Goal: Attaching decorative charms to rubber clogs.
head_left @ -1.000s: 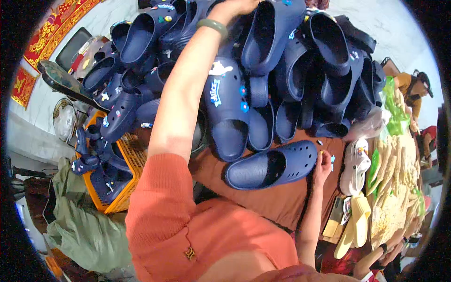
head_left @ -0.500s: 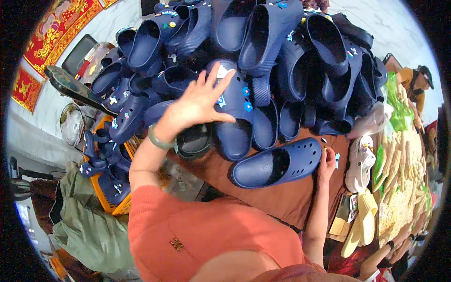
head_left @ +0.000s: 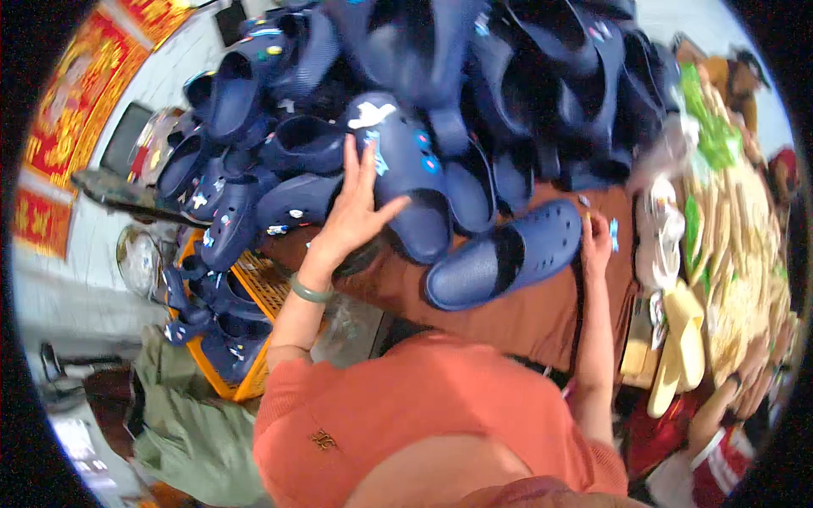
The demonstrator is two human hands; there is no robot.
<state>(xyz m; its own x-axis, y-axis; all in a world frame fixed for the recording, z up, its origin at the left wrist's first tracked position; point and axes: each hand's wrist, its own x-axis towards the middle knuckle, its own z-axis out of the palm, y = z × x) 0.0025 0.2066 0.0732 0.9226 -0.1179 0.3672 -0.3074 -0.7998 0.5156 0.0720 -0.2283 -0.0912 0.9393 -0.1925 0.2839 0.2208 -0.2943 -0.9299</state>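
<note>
My left hand is open, its fingers spread over the left side of a navy clog. That clog leans against the pile and carries a white charm and several blue ones. A second navy clog, with bare vent holes, lies on its sole on the brown cloth, toe to the right. Beside its toe, my right hand has its fingertips pinched together; what they hold is too small to make out. A light blue charm lies just right of that hand.
A heap of navy clogs fills the far side. At the left stands an orange crate with more clogs. White clogs and yellow slippers lie at the right. Beyond them, another person's hand is by pale stick-like pieces.
The whole view has shifted and is blurred. My left hand has slid from the top of the upright clog toward its left side. My right hand stays pinched by the lying clog's toe.
</note>
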